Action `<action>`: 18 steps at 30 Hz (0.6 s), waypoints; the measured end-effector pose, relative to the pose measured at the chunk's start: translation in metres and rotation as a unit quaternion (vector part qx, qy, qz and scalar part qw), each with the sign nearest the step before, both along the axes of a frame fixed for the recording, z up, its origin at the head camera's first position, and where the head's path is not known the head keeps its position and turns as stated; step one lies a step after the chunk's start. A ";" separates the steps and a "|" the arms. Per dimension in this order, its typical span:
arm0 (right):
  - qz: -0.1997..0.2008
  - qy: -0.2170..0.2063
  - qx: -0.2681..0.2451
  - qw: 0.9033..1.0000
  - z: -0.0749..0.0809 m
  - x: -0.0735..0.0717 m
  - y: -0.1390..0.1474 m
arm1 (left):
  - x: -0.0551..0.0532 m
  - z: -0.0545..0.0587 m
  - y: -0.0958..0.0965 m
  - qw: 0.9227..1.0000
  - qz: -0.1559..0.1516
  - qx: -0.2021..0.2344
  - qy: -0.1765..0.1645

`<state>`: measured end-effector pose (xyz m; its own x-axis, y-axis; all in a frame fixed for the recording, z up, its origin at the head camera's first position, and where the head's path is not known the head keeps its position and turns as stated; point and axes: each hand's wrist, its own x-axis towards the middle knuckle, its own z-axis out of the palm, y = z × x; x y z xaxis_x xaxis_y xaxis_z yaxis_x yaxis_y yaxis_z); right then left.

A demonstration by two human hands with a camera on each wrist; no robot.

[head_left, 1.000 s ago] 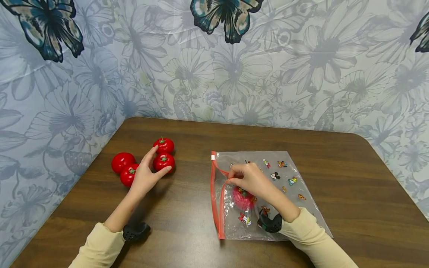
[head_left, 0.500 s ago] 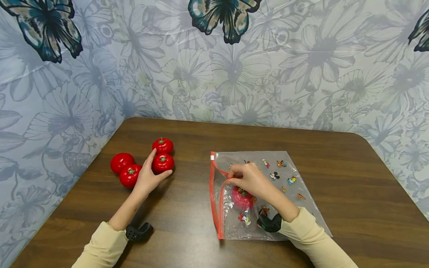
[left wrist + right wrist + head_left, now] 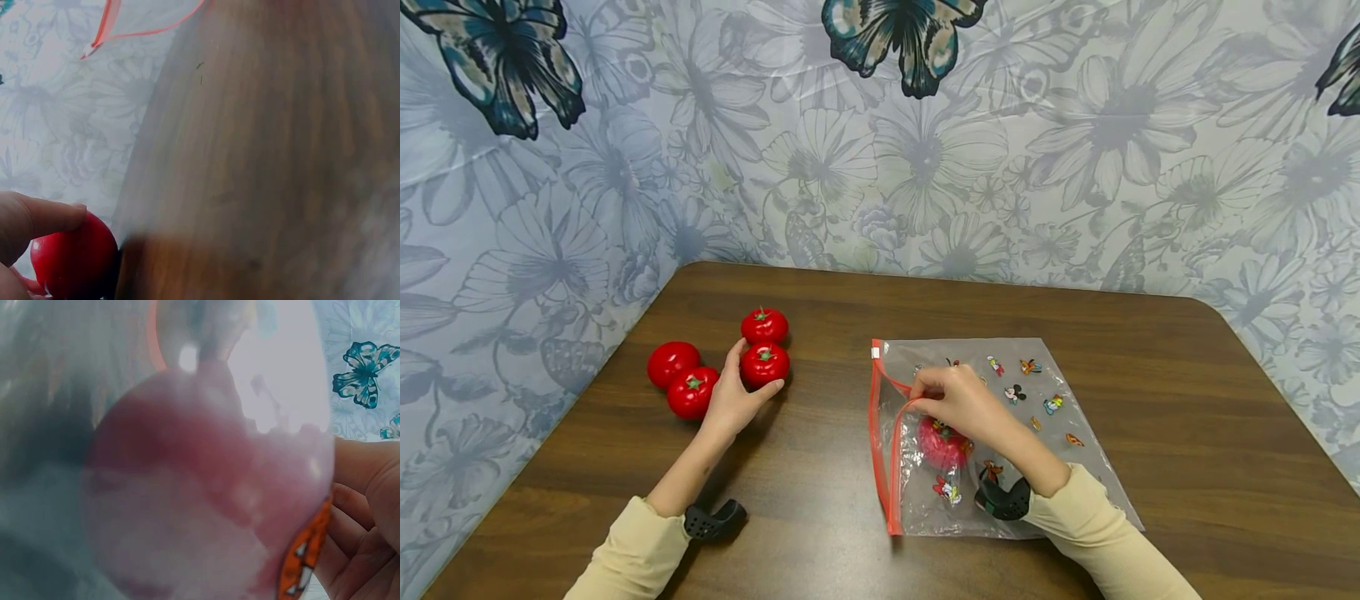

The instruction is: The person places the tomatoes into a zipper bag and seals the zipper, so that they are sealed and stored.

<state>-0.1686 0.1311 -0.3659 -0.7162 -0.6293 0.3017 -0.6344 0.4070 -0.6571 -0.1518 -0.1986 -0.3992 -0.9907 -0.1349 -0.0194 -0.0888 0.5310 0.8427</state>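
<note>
Thumb and fingers of my left hand (image 3: 732, 402) curl round a glossy red tomato (image 3: 766, 365) on the table's left side. Up close in the left wrist view, the thumb lies on top of that tomato (image 3: 75, 259). Another tomato (image 3: 765, 325) sits right behind it. Over at the right, my right hand (image 3: 953, 402) pinches the red-edged mouth of a clear zip bag (image 3: 1015, 358) printed with cartoon figures, holding it parted. Inside the bag lies one more tomato (image 3: 942, 446), blurred behind plastic in the right wrist view.
Two more tomatoes, one farther left (image 3: 673, 365) and one beside the left hand (image 3: 692, 393), rest together. The brown wooden table (image 3: 835, 467) reaches a wall covering (image 3: 820, 183) with flowers and butterflies. Dark bands (image 3: 715, 520) sit at both wrists.
My left hand has shifted slightly right and toward me, uncovering more of the tomato on its left. My right hand and the bag have stayed in place.
</note>
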 end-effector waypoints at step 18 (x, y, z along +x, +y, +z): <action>0.003 0.006 -0.002 1.000 0.000 0.000 0.000 | 0.009 0.001 0.004 0.998 0.026 0.059 -0.005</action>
<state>-0.1689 0.1314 -0.3657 -0.7089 -0.6321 0.3129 -0.6446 0.4003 -0.6514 -0.1427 -0.1942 -0.3986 -0.9821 -0.1818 -0.0486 -0.1227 0.4231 0.8977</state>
